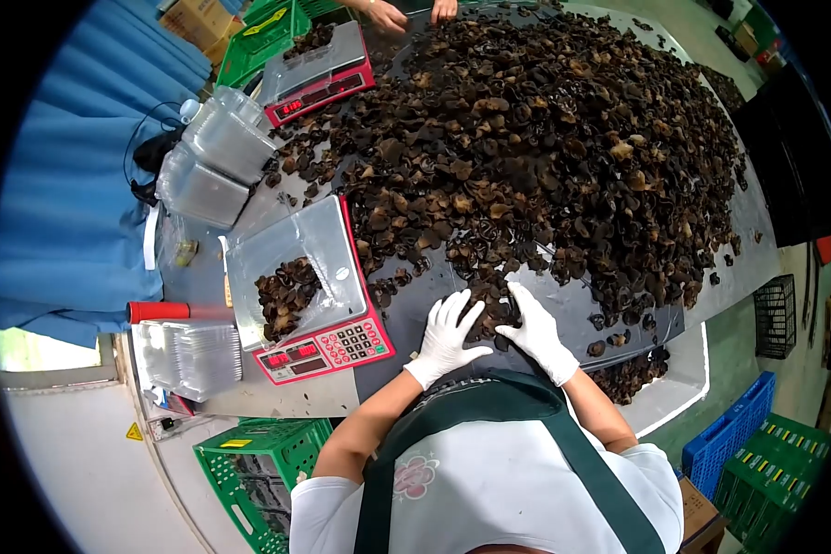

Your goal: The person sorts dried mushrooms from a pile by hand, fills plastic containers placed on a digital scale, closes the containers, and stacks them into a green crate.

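Dark dried fungus pieces (526,129) are heaped over much of the grey table (415,305). At the near edge of the heap, my left hand (447,338), in a white glove, rests with its fingers spread beside a small cluster of pieces. My right hand (536,334), also gloved, lies on the other side of that cluster, fingers apart and touching some pieces. To the left of my hands stands a red scale (360,343) with a clear tray (249,249) on top, holding a small pile of fungus (287,297).
Stacked clear plastic boxes (194,358) stand at the left, with more (208,180) farther back. A second red scale (319,95) is at the far left. Another person's hands (386,15) are at the far edge. A white bin (683,383) sits below right, a green crate (258,452) below left.
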